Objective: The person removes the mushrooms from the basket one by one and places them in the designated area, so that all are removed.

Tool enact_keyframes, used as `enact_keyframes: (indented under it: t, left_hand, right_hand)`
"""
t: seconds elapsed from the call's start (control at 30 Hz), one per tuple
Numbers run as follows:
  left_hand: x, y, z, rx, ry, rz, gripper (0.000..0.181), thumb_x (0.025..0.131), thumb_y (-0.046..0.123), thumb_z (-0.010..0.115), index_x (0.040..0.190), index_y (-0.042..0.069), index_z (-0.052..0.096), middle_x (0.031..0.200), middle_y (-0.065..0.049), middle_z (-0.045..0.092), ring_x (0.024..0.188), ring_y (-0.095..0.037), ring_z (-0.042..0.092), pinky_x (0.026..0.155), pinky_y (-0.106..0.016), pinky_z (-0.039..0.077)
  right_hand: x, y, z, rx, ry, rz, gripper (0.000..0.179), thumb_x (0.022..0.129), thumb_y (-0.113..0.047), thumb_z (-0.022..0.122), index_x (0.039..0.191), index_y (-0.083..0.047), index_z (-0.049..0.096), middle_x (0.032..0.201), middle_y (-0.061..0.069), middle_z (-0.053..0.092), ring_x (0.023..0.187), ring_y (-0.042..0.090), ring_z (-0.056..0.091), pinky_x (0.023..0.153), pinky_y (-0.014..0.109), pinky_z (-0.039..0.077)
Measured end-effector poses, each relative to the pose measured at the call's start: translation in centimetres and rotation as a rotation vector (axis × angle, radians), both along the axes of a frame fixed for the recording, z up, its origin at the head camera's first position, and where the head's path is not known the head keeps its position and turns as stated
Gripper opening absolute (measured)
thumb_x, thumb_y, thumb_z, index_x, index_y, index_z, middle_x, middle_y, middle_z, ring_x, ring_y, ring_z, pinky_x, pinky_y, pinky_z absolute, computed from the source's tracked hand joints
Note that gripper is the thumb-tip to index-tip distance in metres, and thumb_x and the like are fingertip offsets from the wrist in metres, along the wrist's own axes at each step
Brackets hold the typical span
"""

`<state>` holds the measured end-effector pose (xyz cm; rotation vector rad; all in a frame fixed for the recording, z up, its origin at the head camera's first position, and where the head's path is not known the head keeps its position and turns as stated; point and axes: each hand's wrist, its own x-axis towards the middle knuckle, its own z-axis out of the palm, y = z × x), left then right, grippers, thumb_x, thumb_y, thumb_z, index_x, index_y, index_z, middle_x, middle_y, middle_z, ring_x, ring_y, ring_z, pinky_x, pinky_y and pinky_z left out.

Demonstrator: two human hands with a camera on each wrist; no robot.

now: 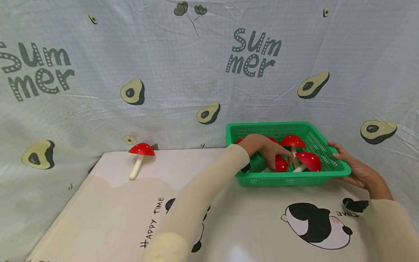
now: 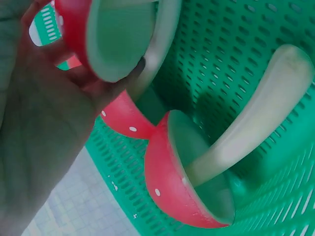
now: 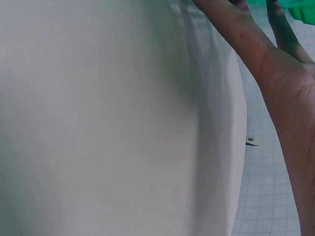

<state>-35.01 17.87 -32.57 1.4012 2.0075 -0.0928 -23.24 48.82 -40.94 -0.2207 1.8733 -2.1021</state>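
Inside the green basket [image 1: 281, 179], left hand [image 1: 269, 147] is pinching a red-capped mushroom [image 1: 280, 164], stem [image 1: 266, 170] apparently pointing toward basket's left end; right hand [image 1: 358, 171], farther from it, is gripping basket's right end.

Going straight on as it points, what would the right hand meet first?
The green perforated basket, whose right end the right hand touches; past that wall, probably the nearest red-capped toy mushroom, though depth is unclear.

Open above | basket walls [image 1: 278, 181] bar sides | mushrooms [image 1: 309, 161] beside left hand [image 1: 270, 148]
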Motion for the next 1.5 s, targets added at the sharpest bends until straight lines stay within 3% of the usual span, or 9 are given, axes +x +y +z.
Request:
enact_keyframes:
  t: [0.17,0.33,0.47,0.6,0.83,1.17,1.3,1.5]
  left_hand:
    - [0.2,-0.8,1.2,0.079,-0.020,-0.046,0.049,0.092,0.025,0.068,0.137,0.031,0.052,0.136,0.009,0.046,0.123,-0.006,0.040,0.092,-0.023,0.049]
    - [0.1,-2.5,3.2,0.187,0.066,-0.092,0.054,0.093,0.031,0.071,0.142,0.028,0.051,0.138,0.006,0.045,0.128,-0.007,0.037,0.094,-0.019,0.046]
    - [0.1,-4.7,4.9,0.329,0.066,-0.054,0.056,0.092,0.027,0.073,0.143,0.026,0.050,0.139,0.005,0.046,0.129,-0.008,0.038,0.094,-0.019,0.048]
    - [0.0,-7.2,6.0,0.510,-0.021,0.004,0.058,0.090,0.019,0.074,0.143,0.019,0.051,0.142,0.001,0.047,0.130,-0.011,0.040,0.093,-0.022,0.051]
    - [0.5,-10.4,6.3,0.709,-0.071,0.061,0.059,0.089,0.018,0.073,0.143,0.010,0.050,0.142,-0.003,0.051,0.129,-0.014,0.045,0.096,-0.025,0.051]
    - [1.2,-12.2,5.7,0.805,-0.127,0.150,0.055,0.090,0.020,0.071,0.142,0.015,0.051,0.138,0.002,0.053,0.126,-0.015,0.048,0.095,-0.029,0.054]
    - [1.6,-12.7,6.2,0.839,-0.126,0.148,0.053,0.093,0.023,0.070,0.142,0.017,0.051,0.138,0.004,0.052,0.126,-0.014,0.048,0.100,-0.031,0.051]
    - [2.1,-13.1,6.5,0.874,-0.103,0.073,0.055,0.093,0.025,0.070,0.144,0.014,0.052,0.141,0.003,0.052,0.127,-0.011,0.047,0.102,-0.031,0.048]
  right_hand:
    - [0.3,0.2,-0.1,0.003,0.012,0.012,0.043,0.111,-0.025,0.031,0.145,-0.048,0.022,0.125,-0.010,0.052,0.103,0.016,0.067,0.085,0.041,0.060]
    - [0.2,0.4,-0.2,0.007,0.027,0.008,0.042,0.111,-0.024,0.029,0.146,-0.046,0.021,0.126,-0.008,0.050,0.103,0.016,0.067,0.084,0.041,0.060]
    - [-0.1,0.2,-0.2,0.024,0.029,0.004,0.040,0.111,-0.024,0.029,0.144,-0.046,0.023,0.127,-0.008,0.048,0.103,0.016,0.066,0.085,0.041,0.060]
    - [-0.1,0.2,-0.2,0.026,0.024,0.000,0.040,0.111,-0.025,0.031,0.143,-0.047,0.024,0.127,-0.009,0.048,0.104,0.016,0.066,0.085,0.040,0.060]
    - [-0.1,0.4,-0.3,0.027,0.021,0.001,0.040,0.111,-0.026,0.029,0.144,-0.047,0.023,0.126,-0.008,0.048,0.104,0.017,0.065,0.085,0.041,0.060]
    - [-0.1,0.3,-0.7,0.059,0.032,0.007,0.041,0.111,-0.026,0.028,0.146,-0.047,0.020,0.128,-0.007,0.046,0.104,0.016,0.065,0.086,0.040,0.059]
    - [-0.2,0.4,-0.8,0.057,0.036,0.006,0.042,0.111,-0.027,0.028,0.146,-0.048,0.021,0.128,-0.008,0.045,0.104,0.016,0.065,0.085,0.040,0.059]
    - [-0.3,0.5,-0.8,0.031,0.045,0.015,0.042,0.111,-0.026,0.027,0.147,-0.047,0.021,0.128,-0.009,0.046,0.105,0.016,0.065,0.085,0.041,0.059]
